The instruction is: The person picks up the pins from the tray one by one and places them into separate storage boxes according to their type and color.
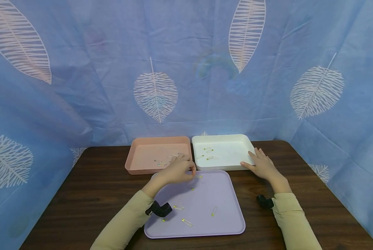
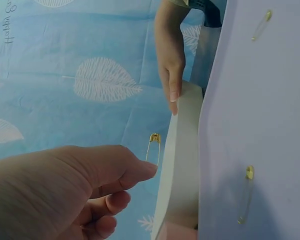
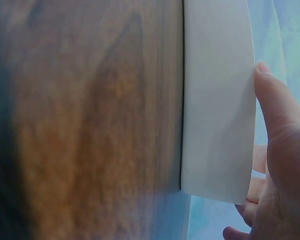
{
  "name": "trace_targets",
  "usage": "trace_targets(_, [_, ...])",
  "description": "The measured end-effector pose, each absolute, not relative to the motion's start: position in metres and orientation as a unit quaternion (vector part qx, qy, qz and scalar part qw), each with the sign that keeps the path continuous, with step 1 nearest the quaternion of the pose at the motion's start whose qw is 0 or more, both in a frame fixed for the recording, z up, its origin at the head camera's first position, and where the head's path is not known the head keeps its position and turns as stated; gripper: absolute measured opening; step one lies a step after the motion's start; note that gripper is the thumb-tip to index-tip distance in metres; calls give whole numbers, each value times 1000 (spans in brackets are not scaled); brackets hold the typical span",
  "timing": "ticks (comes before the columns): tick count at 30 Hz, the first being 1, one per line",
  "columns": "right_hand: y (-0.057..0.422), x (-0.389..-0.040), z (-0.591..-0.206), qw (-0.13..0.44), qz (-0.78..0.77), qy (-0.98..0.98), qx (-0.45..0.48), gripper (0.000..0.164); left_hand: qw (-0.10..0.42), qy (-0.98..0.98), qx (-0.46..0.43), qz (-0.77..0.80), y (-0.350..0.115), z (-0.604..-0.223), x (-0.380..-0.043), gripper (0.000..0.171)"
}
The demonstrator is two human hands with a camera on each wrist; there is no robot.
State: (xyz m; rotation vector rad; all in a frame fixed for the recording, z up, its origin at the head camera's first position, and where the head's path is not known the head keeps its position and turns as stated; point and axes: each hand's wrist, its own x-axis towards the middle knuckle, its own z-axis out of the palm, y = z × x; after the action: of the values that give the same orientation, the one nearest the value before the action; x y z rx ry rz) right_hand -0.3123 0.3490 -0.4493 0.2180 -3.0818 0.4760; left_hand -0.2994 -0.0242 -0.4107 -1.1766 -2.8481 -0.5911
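My left hand (image 1: 180, 169) pinches a gold safety pin (image 2: 154, 146) between thumb and fingertips, over the back edge of the purple tray (image 1: 233, 222). The pin's capped end points away from the thumb in the left wrist view. Several more gold safety pins lie scattered on the purple tray, one of them (image 1: 187, 222) toward the front. My right hand (image 1: 264, 166) rests at the right front corner of the white tray (image 1: 233, 152), thumb (image 3: 272, 95) touching its rim and the fingers spread out along the side.
Left of the white tray stands a pink tray (image 1: 142, 149) holding several silver-looking safety pins (image 1: 161, 164). A few gold pins (image 1: 209, 150) lie in the white tray. All three trays sit on a dark wooden table (image 1: 105, 187), with a blue leaf-print cloth (image 1: 111, 86) behind.
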Motion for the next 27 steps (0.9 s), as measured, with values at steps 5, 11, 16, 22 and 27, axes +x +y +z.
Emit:
trace_targets(5, [347,-308,-445,6,151,-986,71,87,19,-912,-365,-186,-10,-403,-306,13])
trace_targets(11, [347,-309,-444,3,154,-986,71,88,31,-916,-361,-171,7,-396,-316,11])
trace_targets(16, [347,-309,-444,-1,157,-985,73,89,36,-922,-351,-163,21,-390,-323,8])
trace_targets(22, [348,-308,-444,1,158,-985,74,89,44,-923,-343,-166,36,-389,-330,7])
trace_targets(27, [347,-308,-444,1,158,-985,71,88,55,-925,-332,-178,47,-394,-338,5])
